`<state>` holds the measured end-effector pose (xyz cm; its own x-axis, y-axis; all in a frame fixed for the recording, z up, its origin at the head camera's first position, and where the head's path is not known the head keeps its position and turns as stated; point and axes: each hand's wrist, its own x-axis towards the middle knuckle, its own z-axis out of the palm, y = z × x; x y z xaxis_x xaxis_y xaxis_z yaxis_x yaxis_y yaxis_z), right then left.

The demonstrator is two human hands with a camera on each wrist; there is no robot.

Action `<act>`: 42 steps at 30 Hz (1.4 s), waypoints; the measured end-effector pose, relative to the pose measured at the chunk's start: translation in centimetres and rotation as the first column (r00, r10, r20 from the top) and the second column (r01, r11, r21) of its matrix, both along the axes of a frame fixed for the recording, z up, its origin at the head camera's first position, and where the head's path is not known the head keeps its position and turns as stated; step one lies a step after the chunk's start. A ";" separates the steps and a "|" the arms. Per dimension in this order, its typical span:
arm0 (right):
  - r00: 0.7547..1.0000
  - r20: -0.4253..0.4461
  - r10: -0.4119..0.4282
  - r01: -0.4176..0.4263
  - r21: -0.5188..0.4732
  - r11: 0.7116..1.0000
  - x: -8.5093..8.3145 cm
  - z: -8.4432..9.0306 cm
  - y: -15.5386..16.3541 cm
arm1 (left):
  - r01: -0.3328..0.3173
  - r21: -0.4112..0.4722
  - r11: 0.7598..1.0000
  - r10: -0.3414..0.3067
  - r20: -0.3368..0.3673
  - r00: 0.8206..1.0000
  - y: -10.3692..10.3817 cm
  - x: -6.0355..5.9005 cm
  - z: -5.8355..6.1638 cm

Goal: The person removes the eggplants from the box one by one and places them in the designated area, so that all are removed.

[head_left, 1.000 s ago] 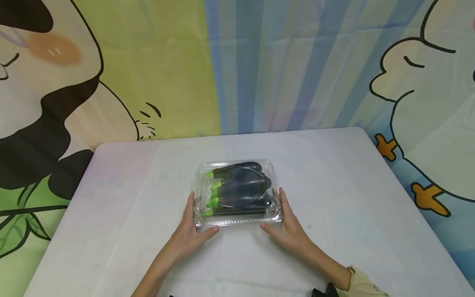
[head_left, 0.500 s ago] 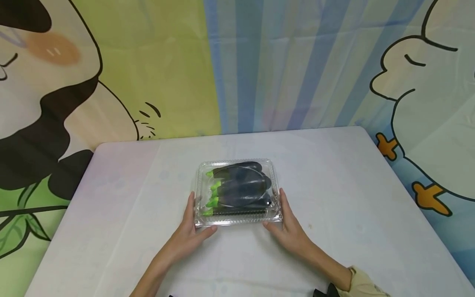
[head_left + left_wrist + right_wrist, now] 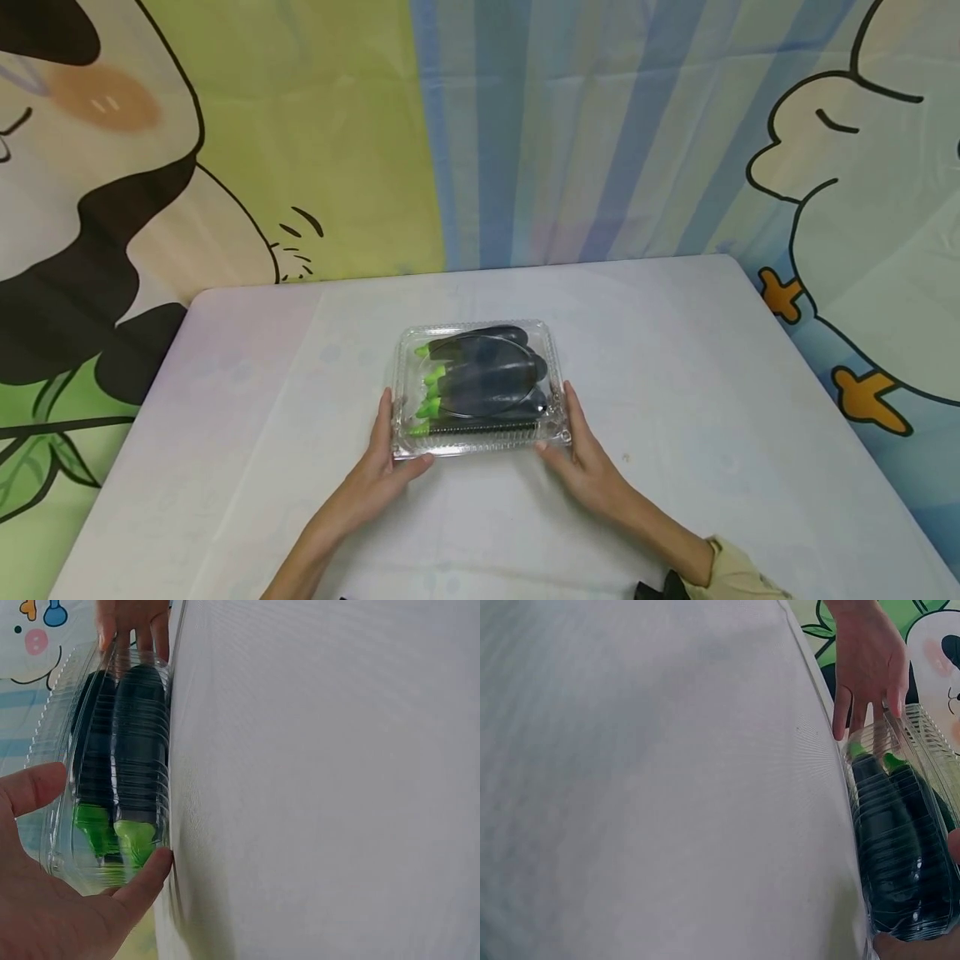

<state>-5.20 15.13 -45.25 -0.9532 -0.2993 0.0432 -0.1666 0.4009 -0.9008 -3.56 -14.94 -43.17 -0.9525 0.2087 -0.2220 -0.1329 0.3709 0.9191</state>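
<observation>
A clear plastic clamshell box (image 3: 480, 447) sits on the white table, its lid closed. Inside lie several dark eggplants (image 3: 489, 377) with bright green stem ends toward the left. My left hand (image 3: 378, 475) touches the box's left side with fairly straight fingers, its thumb angled along the front edge. On the opposite side, my right hand (image 3: 588, 471) rests likewise, thumb near the front right corner. In the left wrist view, the left hand's thumb and a finger (image 3: 146, 889) stand spread around the near end of the box.
A white cloth covers the table (image 3: 675, 358) around the box. Behind and on both sides hangs a printed cartoon curtain (image 3: 337, 150). A dark band (image 3: 663, 586) shows near the right sleeve (image 3: 731, 571) at the bottom edge.
Both thumbs have drifted slightly outward along the box's front edge, away from each other. The box and eggplants have stayed in place.
</observation>
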 end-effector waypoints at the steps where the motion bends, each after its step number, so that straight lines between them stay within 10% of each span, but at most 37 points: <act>1: 1.000 0.002 0.001 -0.001 0.001 1.000 0.0 0.0 0.0 | 0.002 -0.001 1.000 -0.002 0.000 1.000 0.0 0.0 0.0; 9: 0.999 0.030 -0.010 0.008 0.042 0.999 0.3 1.1 -0.4 | 0.007 -0.064 0.998 -0.007 -0.004 1.000 0.1 0.1 0.3; 23: 0.984 -0.175 -0.042 0.058 0.088 0.994 -0.3 0.5 0.4 | 0.009 -0.113 0.994 -0.010 -0.013 1.000 0.3 0.2 0.4; 42: 0.997 -0.029 -0.068 0.072 0.145 0.987 1.0 0.9 -0.4 | -0.050 -0.150 0.987 0.049 -0.008 0.999 0.8 0.6 0.5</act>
